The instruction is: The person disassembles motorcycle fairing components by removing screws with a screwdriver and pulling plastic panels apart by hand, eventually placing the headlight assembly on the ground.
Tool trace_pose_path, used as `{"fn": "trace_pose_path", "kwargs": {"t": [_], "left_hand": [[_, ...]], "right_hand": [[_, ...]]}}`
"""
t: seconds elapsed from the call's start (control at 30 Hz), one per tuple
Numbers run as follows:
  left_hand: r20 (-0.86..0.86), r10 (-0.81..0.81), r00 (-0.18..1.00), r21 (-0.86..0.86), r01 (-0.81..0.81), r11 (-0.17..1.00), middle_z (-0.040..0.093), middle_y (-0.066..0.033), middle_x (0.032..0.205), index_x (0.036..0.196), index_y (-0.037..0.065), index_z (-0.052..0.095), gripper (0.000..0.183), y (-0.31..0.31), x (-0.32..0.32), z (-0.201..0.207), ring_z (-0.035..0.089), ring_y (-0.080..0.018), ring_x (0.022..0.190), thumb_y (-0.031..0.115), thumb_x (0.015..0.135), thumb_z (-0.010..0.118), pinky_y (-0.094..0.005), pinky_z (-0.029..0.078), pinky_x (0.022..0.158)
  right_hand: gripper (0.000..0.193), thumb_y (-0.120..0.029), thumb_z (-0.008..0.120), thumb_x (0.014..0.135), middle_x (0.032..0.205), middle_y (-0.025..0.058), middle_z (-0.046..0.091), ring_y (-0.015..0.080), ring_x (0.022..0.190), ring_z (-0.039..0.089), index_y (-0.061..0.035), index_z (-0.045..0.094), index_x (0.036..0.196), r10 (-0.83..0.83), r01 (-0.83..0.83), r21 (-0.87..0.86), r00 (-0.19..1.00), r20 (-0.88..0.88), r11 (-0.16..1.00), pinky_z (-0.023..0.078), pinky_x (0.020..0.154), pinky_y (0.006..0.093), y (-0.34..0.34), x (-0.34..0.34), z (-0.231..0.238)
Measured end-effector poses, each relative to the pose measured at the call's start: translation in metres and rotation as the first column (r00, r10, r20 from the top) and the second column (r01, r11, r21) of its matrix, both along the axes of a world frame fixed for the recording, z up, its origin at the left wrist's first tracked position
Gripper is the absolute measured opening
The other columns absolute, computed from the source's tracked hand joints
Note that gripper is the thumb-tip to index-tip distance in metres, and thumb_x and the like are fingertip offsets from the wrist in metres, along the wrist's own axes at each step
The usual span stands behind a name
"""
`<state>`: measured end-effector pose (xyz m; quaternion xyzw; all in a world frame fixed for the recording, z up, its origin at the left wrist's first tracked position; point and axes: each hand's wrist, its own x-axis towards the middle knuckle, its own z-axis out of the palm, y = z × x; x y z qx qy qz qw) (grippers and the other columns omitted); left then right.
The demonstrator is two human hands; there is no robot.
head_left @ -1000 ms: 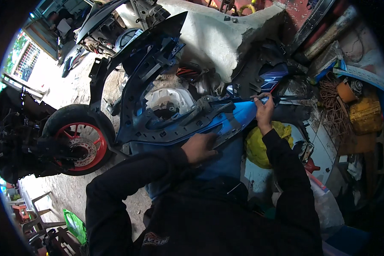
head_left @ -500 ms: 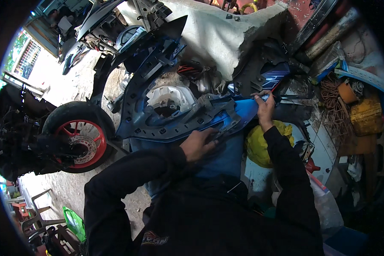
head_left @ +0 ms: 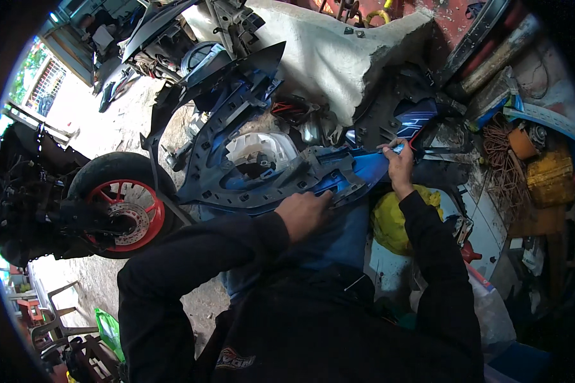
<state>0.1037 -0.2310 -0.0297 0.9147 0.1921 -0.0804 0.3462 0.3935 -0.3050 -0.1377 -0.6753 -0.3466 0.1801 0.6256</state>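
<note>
A long, curved black-and-blue motorcycle body panel (head_left: 255,195) rests across my lap, its ribbed, clip-lined inner side facing up. Along its near edge, my left hand (head_left: 303,214) is closed, fingers curled over the rim by a slotted blue part. My right hand (head_left: 399,167) pinches the panel's narrow right end, thumb and fingers together. Just past that end lies another dark panel with blue-and-white graphics (head_left: 415,113). A whitish translucent rounded part (head_left: 278,145) shows through the panel's open middle.
To the left stands a motorcycle wheel with a red rim (head_left: 153,217). A yellow plastic bag (head_left: 390,223) sits beside my right forearm. Rusty wire or rods (head_left: 497,140) and a yellow container (head_left: 549,179) crowd the right. A pale, rough block (head_left: 326,51) rises behind the panel.
My left hand has moved slightly up and right along the panel's near edge, its fingers now more curled. My right hand keeps its grip on the right end.
</note>
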Motion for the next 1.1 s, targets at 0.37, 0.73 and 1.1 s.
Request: {"fn": "trace_pose_path", "kwargs": {"t": [0.37,0.73,1.1], "left_hand": [[-0.234,-0.01,0.972,-0.023,0.005,1.0,0.06,-0.0284,0.09,0.117,0.001,0.044,0.041,-0.007,0.006,0.0,0.059,-0.0434,0.087,0.033,0.092,0.043,-0.0521,0.046,0.075],[-0.124,-0.054,0.991,0.099,0.067,0.993,0.057,-0.0298,0.095,0.119,-0.006,0.036,0.074,0.08,-0.047,-0.038,0.057,-0.0443,0.09,0.035,0.07,0.074,-0.0478,0.045,0.081],[-0.246,-0.162,0.956,0.191,0.212,0.958,0.061,-0.0252,0.091,0.139,-0.001,0.015,0.091,0.079,-0.05,-0.003,0.061,-0.0409,0.084,0.026,0.071,0.069,-0.045,0.049,0.072]], "right_hand": [[0.016,0.001,0.056,0.079,0.085,0.0097,0.059,0.0189,0.083,0.06,-0.0015,0.047,0.091,-0.07,0.087,-0.126,0.989,0.127,0.988,0.044,0.079,0.0304,-0.005,-0.024,0.007],[0.018,-0.001,0.06,0.079,0.084,0.0075,0.056,0.0175,0.079,0.056,-0.0015,0.048,0.092,-0.093,0.096,-0.048,0.994,0.061,0.994,0.044,0.075,0.0302,-0.003,-0.022,-0.007],[0.016,0.0,0.059,0.079,0.084,0.0092,0.059,0.0181,0.08,0.057,-0.0019,0.049,0.092,-0.104,0.113,-0.085,0.989,0.103,0.99,0.044,0.078,0.0303,-0.006,-0.022,-0.004]]}}
